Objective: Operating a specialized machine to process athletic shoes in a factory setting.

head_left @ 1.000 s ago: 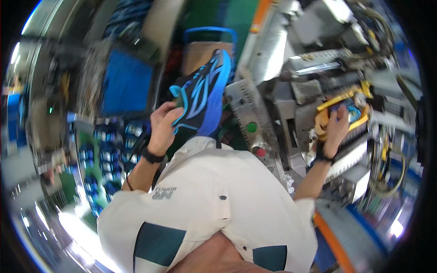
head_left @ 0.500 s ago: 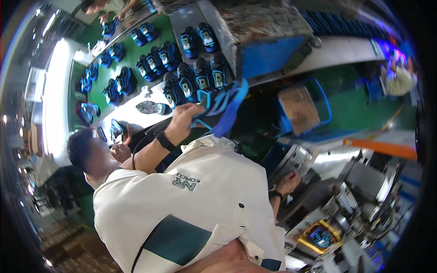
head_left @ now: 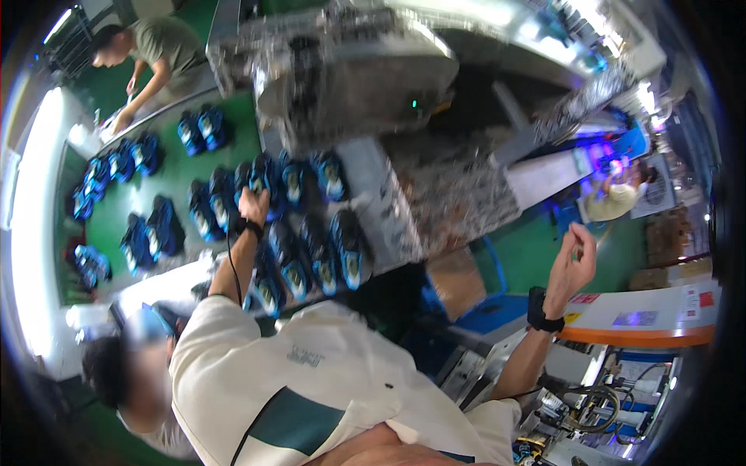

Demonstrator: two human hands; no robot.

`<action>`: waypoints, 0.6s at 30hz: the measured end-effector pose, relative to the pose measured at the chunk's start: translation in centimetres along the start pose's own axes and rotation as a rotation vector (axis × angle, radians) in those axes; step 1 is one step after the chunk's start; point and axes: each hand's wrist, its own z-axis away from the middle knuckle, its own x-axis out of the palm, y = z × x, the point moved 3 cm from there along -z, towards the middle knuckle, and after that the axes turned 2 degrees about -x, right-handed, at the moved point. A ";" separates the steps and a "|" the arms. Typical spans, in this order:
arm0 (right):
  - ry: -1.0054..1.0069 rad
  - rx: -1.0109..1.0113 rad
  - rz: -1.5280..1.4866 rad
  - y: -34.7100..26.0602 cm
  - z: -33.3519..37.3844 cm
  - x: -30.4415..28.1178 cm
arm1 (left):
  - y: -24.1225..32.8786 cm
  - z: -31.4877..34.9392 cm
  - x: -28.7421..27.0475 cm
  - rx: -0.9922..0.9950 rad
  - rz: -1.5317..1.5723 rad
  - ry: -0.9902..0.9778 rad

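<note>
My left hand (head_left: pixel 253 203) reaches over the green work surface, its fingers closed on a black and blue shoe (head_left: pixel 261 172) in the middle row. That shoe stands among others alike, and my fingers hide part of it. In front of my wrist, nearer to me, stands another row of black and blue shoes (head_left: pixel 318 256). My right hand (head_left: pixel 573 260) is raised in the air at the right, away from the shoes. Its fingers are loosely bent and apart, and nothing shows in them.
A wrapped machine housing (head_left: pixel 350 85) rises beyond the shoes. At lower left a co-worker (head_left: pixel 140 373) is close to my left arm; another person (head_left: pixel 159 58) works at the far left. An orange-edged white panel (head_left: pixel 637 314) and machinery (head_left: pixel 598 404) lie by my right arm.
My left hand has moved forward and left from near my body, where it held a blurred blue shoe, to the shoe row. My right hand has risen away from the machine. The view has shifted.
</note>
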 end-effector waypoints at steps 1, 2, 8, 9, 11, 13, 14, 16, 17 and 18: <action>-0.024 -0.070 0.019 -2.7 -4.0 1.7 | -0.2 -0.6 1.6 0.055 -0.021 -0.055; -0.047 -0.130 0.006 -5.2 -7.8 3.6 | -1.0 -0.9 2.6 -0.029 -0.031 -0.109; -0.288 -0.614 0.117 -17.3 -26.8 20.1 | -1.4 -2.8 0.9 0.032 0.000 -0.328; -0.342 -0.645 0.167 -18.9 -29.2 24.0 | -1.0 -2.8 -0.2 0.039 0.051 -0.286; -0.384 -0.862 0.297 -22.6 -33.0 32.1 | 0.0 -3.6 -2.2 0.127 0.059 -0.083; -0.393 -1.033 0.272 -26.2 -35.5 38.9 | 1.1 -4.6 -2.9 0.229 0.064 0.028; -0.523 -0.942 0.237 -27.5 -36.7 42.1 | 1.3 -5.1 -2.6 0.190 0.073 -0.005; -0.585 -0.864 0.258 -30.3 -38.2 47.7 | 2.0 -6.2 -1.6 0.317 0.001 0.001; -0.627 -0.843 0.160 -31.6 -38.8 49.9 | 2.1 -6.6 -0.8 0.323 -0.002 -0.034; -0.670 -0.816 0.062 -32.7 -39.2 51.7 | 1.9 -7.0 0.1 0.292 -0.172 -0.098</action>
